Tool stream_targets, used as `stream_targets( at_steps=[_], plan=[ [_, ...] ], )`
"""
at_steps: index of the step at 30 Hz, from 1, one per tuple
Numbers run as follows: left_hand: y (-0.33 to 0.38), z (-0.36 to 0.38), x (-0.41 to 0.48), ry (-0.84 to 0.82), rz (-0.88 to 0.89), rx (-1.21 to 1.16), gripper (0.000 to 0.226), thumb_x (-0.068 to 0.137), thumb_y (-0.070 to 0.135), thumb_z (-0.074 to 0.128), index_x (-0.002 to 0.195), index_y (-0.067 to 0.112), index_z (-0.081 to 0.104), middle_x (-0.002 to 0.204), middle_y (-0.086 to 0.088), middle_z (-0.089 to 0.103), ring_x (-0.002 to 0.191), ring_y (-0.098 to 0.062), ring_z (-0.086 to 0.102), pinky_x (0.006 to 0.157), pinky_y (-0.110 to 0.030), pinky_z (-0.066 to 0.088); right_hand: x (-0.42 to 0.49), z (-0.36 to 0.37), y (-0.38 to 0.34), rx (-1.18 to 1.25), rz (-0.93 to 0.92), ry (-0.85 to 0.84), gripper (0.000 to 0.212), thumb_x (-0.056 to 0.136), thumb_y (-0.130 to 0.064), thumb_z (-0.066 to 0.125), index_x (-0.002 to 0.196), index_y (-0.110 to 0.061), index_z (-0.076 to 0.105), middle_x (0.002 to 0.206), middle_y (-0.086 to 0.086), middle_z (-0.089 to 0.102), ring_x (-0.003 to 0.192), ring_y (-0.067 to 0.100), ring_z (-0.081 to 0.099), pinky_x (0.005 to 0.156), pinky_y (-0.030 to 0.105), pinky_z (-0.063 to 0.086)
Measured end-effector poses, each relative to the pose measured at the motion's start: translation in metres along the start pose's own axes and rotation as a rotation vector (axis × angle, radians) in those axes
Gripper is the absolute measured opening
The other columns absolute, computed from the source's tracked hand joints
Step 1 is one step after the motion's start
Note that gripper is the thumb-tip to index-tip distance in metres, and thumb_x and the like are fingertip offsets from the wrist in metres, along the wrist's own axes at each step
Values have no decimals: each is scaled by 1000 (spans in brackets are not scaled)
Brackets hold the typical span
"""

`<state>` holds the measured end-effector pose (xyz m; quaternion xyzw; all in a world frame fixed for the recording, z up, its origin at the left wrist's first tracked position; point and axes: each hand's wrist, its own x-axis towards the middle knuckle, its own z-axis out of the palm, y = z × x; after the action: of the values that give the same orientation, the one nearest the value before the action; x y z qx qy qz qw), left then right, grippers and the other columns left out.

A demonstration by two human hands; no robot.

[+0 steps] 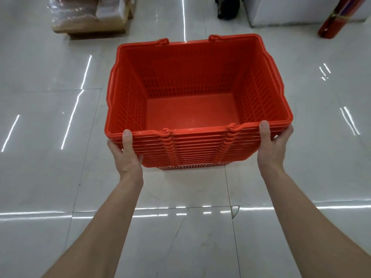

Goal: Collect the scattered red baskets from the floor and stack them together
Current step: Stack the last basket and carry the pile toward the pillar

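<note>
A stack of several nested red baskets [196, 145] fills the middle of the view, above the glossy tiled floor. The top basket is empty and its handles lie folded down on the rim. My left hand [126, 153] grips the near left corner of the stack, thumb over the top rim and fingers underneath. My right hand [272, 145] grips the near right corner the same way. The fingers of both hands are hidden behind the stacked rims.
A wooden pallet with plastic-wrapped goods [90, 15] stands at the far left. A white cabinet [301, 9] and red rolls [337, 19] stand at the far right. A dark object [227, 7] sits at the top centre. The pale tiled floor [50, 117] spreads around.
</note>
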<state>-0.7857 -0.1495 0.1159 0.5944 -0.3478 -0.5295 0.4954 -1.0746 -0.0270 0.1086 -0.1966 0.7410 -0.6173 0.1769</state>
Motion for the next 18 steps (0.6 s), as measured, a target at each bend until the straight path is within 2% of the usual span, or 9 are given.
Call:
stream_targets(
  at_steps=[3, 7, 11, 14, 16, 18],
  plan=[
    [1, 9, 17, -49, 4, 2, 60, 87, 63, 55, 141, 44, 36, 121, 23, 55, 101, 7, 58, 87, -39, 52, 8, 5, 3, 41, -15, 52, 81, 81, -66, 63, 145, -26, 34, 133, -4, 57, 116, 7, 60, 102, 33, 49],
    [6, 42, 42, -118, -18, 4, 57, 87, 62, 57, 138, 43, 40, 119, 27, 54, 102, 10, 53, 96, -47, 48, 34, 6, 3, 53, -4, 109, 82, 79, -69, 61, 145, -27, 35, 129, -13, 58, 113, -2, 59, 92, 18, 47],
    [10, 92, 55, -171, -38, 29, 77, 72, 75, 60, 139, 44, 38, 119, 27, 56, 101, 9, 58, 85, -36, 51, 78, -2, 1, 37, 2, 106, 84, 83, -69, 56, 148, -25, 27, 136, -6, 54, 117, 1, 55, 88, 15, 44],
    [11, 130, 65, -190, -22, 42, 80, 72, 78, 59, 141, 46, 35, 119, 26, 56, 103, 6, 57, 93, -41, 50, 114, -7, -3, 17, 25, 88, 87, 83, -72, 52, 150, -26, 22, 140, -3, 51, 115, 0, 54, 84, 11, 42],
    [13, 157, 73, -205, -16, 63, 80, 72, 80, 58, 141, 46, 34, 118, 27, 56, 106, 3, 56, 99, -48, 47, 140, -10, -5, 10, 19, 105, 89, 83, -72, 52, 150, -24, 21, 142, 0, 49, 117, 2, 54, 91, 15, 44],
    [14, 186, 83, -213, -25, 68, 82, 72, 80, 57, 143, 46, 32, 121, 26, 54, 110, 0, 54, 103, -53, 45, 164, -14, -6, 24, 28, 100, 90, 82, -72, 53, 150, -25, 19, 143, 1, 48, 124, 12, 53, 103, 30, 45]
  ],
)
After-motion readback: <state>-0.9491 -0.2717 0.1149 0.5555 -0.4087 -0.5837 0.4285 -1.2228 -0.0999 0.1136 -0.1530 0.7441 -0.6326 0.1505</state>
